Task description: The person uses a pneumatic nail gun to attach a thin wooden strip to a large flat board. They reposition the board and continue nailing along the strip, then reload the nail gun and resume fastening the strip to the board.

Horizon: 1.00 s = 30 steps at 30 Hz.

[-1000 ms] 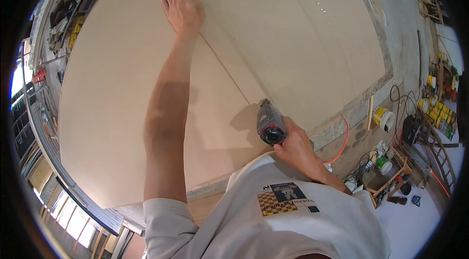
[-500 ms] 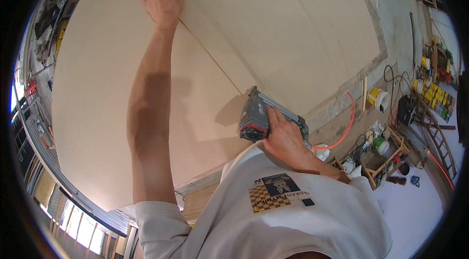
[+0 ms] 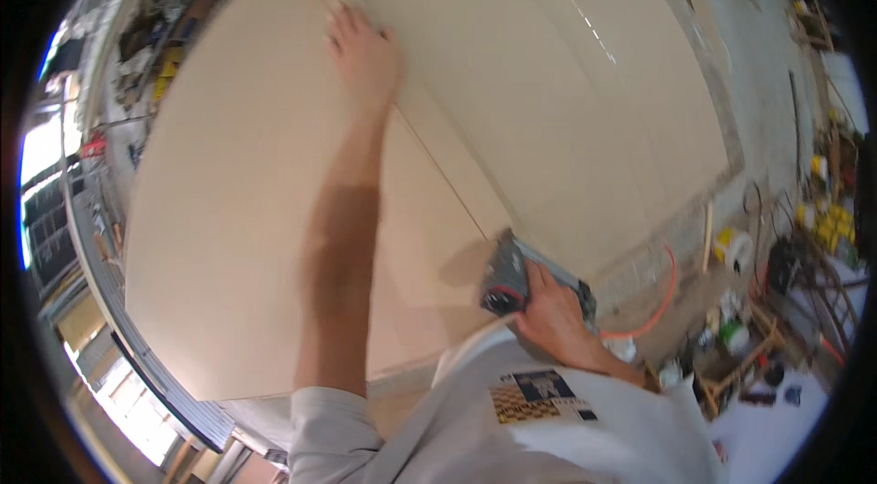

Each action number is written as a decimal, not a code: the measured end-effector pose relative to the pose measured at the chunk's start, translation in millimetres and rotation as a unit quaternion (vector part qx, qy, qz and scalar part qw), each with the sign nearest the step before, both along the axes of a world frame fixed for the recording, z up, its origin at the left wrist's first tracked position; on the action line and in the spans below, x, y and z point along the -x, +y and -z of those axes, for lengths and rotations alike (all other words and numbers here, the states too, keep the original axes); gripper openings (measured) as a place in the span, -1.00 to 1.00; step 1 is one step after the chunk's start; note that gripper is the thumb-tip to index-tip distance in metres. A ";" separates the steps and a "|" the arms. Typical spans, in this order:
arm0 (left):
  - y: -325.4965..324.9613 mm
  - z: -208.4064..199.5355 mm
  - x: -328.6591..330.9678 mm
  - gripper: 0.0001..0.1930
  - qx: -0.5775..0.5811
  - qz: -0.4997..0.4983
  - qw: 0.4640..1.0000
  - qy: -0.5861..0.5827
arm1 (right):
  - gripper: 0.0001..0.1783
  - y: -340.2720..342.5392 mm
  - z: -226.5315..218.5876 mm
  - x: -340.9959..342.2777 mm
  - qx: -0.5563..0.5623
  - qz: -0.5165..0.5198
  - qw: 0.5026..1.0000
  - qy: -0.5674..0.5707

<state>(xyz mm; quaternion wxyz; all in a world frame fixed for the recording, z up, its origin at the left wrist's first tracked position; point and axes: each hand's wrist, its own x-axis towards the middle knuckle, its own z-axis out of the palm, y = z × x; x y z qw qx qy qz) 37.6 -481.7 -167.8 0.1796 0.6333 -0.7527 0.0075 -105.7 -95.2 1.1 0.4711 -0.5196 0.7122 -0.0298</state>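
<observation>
My left hand [image 3: 367, 55] lies on a large beige board [image 3: 237, 247], fingers stretched out, the arm reaching far across it. It rests beside a thin straight line running toward me along a narrow strip [image 3: 448, 160] of similar colour. In my right hand [image 3: 554, 318] is a grey and black nail gun [image 3: 507, 276] with red trim, fingers wrapped round its grip. The gun's nose points at the board, close to the near end of the line; whether it touches cannot be made out. From its grip side an orange air hose [image 3: 669, 288] curves away to the right.
Along the right, a yellow and white bucket [image 3: 733, 248], cables and an open wooden crate [image 3: 749, 358] stand below the board's edge. A cluttered shelf [image 3: 151, 64] is at the far left, with metal lengths [image 3: 160, 384] beside the board's left edge.
The whole view has shifted, so the board and both hands appear lower. My left hand sits farther right in the picture, still flat on the board. The nail gun stays in my right hand.
</observation>
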 end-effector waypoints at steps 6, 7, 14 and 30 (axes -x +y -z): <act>-0.4 -12.4 6.7 -0.36 -0.001 -0.016 0.998 0.066 | -0.16 -1.2 3.9 3.7 -0.017 -0.016 1.000 -0.011; 1.3 -12.0 7.7 -0.36 -0.001 -0.017 0.997 0.069 | -0.17 0.3 3.7 4.5 -0.010 -0.016 1.000 -0.012; 3.4 -12.2 10.8 -0.39 0.005 -0.023 0.998 0.051 | -0.31 -5.8 -5.1 8.5 -0.023 -0.012 1.000 -0.013; 3.3 -20.0 -4.5 -0.42 -0.023 0.010 0.998 0.049 | -0.81 -161.9 -7.3 74.8 -0.046 0.158 0.952 -0.258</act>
